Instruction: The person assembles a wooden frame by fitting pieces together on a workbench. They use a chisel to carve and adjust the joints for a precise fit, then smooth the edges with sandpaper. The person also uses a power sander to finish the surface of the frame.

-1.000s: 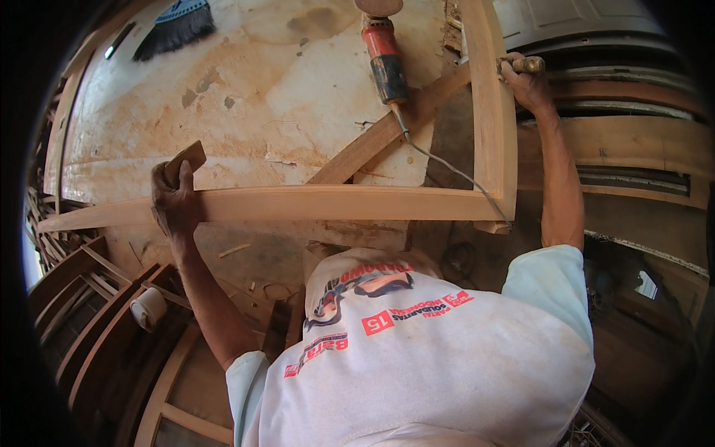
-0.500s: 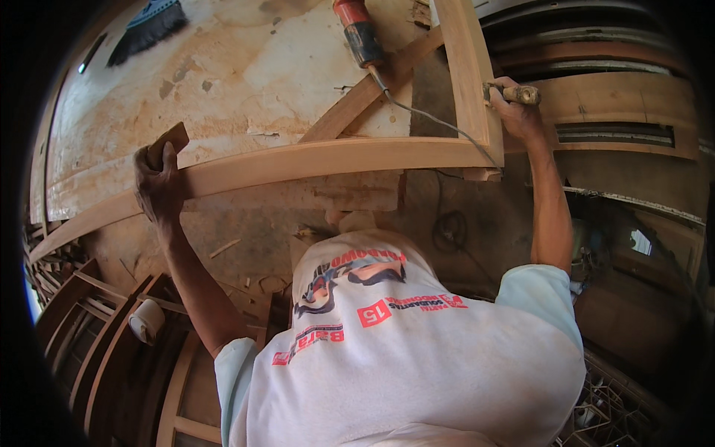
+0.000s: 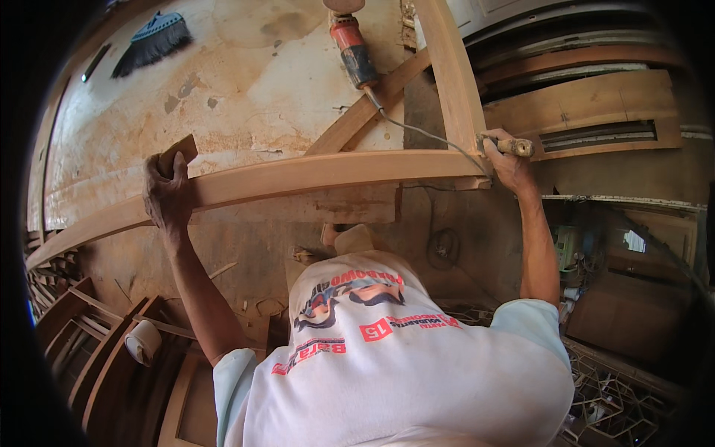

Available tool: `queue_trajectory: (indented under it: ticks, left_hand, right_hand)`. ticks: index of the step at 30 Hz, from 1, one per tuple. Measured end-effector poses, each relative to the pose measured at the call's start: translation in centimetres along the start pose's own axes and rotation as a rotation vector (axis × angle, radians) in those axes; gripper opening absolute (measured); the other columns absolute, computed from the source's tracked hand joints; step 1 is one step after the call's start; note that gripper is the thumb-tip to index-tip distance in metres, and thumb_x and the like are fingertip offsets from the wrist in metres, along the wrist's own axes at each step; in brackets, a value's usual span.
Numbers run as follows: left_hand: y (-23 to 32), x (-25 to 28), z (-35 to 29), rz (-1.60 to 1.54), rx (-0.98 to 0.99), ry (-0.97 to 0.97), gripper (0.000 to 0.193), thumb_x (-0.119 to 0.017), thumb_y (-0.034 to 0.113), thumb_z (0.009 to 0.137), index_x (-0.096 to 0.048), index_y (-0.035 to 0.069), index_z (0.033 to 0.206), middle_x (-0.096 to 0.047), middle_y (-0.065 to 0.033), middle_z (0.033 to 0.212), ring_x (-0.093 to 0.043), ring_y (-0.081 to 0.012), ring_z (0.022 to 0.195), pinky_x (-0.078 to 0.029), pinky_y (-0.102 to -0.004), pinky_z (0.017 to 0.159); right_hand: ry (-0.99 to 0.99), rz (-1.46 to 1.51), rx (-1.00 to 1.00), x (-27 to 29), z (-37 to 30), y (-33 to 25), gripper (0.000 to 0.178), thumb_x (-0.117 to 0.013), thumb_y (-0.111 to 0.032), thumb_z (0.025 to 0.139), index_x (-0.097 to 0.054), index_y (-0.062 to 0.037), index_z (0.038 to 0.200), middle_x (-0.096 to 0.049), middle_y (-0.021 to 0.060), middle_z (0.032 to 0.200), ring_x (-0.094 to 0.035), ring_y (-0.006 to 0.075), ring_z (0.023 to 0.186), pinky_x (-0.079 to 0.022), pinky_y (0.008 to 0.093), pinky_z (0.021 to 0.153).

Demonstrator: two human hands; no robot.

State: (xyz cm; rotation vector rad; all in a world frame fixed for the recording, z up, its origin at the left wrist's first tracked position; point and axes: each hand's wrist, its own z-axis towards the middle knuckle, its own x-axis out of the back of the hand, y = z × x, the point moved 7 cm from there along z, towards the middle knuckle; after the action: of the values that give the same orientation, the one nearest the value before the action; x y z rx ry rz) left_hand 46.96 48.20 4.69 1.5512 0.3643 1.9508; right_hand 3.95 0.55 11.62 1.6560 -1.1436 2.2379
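Observation:
A pale wooden frame lies on the worktable, its long near rail [image 3: 328, 170] meeting a side piece [image 3: 453, 82] at the right corner. My left hand [image 3: 167, 195] is closed round a thin, flat brown piece [image 3: 179, 155] and rests over the rail's left part. What that piece is made of I cannot tell. At the right corner, my right hand [image 3: 509, 167] grips a tool with a thick, worn wooden handle [image 3: 519, 147]; its working end is mostly hidden. A grey cord crosses the corner beside this hand.
On the stained tabletop [image 3: 246, 82] lie a red and black angle grinder [image 3: 352, 56] and a blue broom head [image 3: 153, 46] with dark bristles. Wooden panels [image 3: 611, 112] stand at the right. Curved wooden frames [image 3: 112, 357] and a white roll [image 3: 143, 341] are at the lower left.
My right hand has come nearer along the side piece to the corner, with the tool still in it. The left hand stays at much the same spot on the rail. The view has shifted slightly.

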Motion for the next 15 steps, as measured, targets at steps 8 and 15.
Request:
queue_trajectory:
  ticks: [8,15]
  left_hand:
    - [0.3,0.0,-0.3,-0.004,0.109,-0.003,0.045,-0.068,0.047,0.096,-0.066,0.012,0.125,-0.074,-0.0131,0.110,-0.071,-0.0309,0.105,-0.053,-0.0423,0.091]
    - [0.6,0.1,-0.3,0.003,0.137,0.044,0.039,-0.071,0.039,0.097,-0.066,0.009,0.121,-0.074,-0.0142,0.105,-0.072,-0.0287,0.100,-0.054,-0.0402,0.088]
  right_hand:
    - [0.050,0.235,-0.031,0.4,7.4,0.1,0.026,-0.062,-0.019,0.102,-0.072,0.0010,0.114,-0.075,0.0069,0.089,-0.071,0.0124,0.078,-0.058,0.0300,0.073]
    - [0.121,0.351,0.123,-1.8,27.1,5.2,0.032,-0.062,-0.020,0.101,-0.070,0.0049,0.118,-0.075,0.0073,0.089,-0.072,0.0117,0.079,-0.060,0.0286,0.073]
